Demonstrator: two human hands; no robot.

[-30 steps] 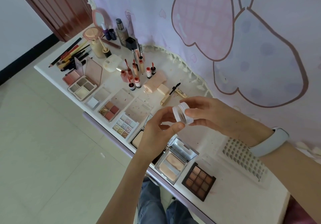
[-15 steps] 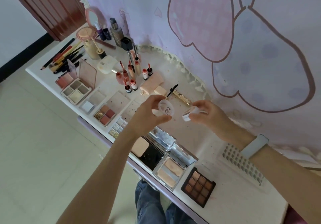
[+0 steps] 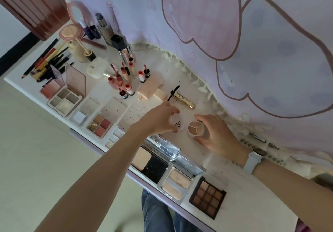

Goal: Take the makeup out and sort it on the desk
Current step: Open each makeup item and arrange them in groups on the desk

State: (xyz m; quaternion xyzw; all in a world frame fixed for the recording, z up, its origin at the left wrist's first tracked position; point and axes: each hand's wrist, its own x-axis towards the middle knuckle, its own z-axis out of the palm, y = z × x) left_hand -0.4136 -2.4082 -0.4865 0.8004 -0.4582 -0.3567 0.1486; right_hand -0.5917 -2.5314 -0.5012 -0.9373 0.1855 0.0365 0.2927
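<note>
White desk (image 3: 252,192), both hands down on it side by side. Left hand (image 3: 160,118) grips the clear round lid (image 3: 178,124), fingers around its rim. Right hand (image 3: 214,134) grips the open concealer pot (image 3: 196,128), three tan shades showing. Lid and pot just beside each other, below the gold mascara tube (image 3: 185,100).

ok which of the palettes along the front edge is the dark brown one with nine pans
The nine-pan brown palette, rightmost along the front edge, in a black case; the others have pale or clear cases.
</note>
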